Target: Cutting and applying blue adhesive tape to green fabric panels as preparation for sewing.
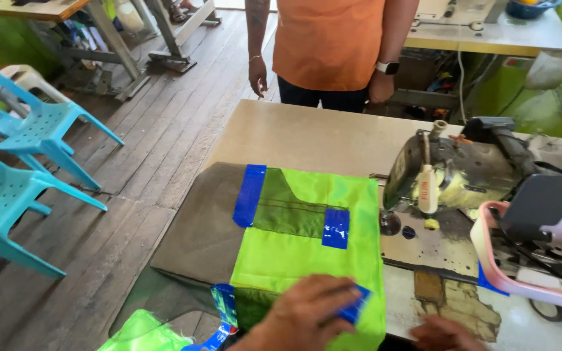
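A bright lime-green fabric piece [307,244] with blue trim strips and a darker green panel lies flat on the sewing table [307,133]. My left hand [310,315] presses down on its near edge, fingers over a blue strip. At the bottom edge of the view my right hand [447,335] rests on the table beside the fabric, only its knuckles showing. An old, worn sewing machine [456,169] stands just right of the fabric.
A person in an orange shirt [330,42] stands at the table's far side. A pink-rimmed tray [489,260] of tools sits at the right. Two turquoise plastic chairs [14,162] stand on the wooden floor to the left. Another work table [502,36] is behind.
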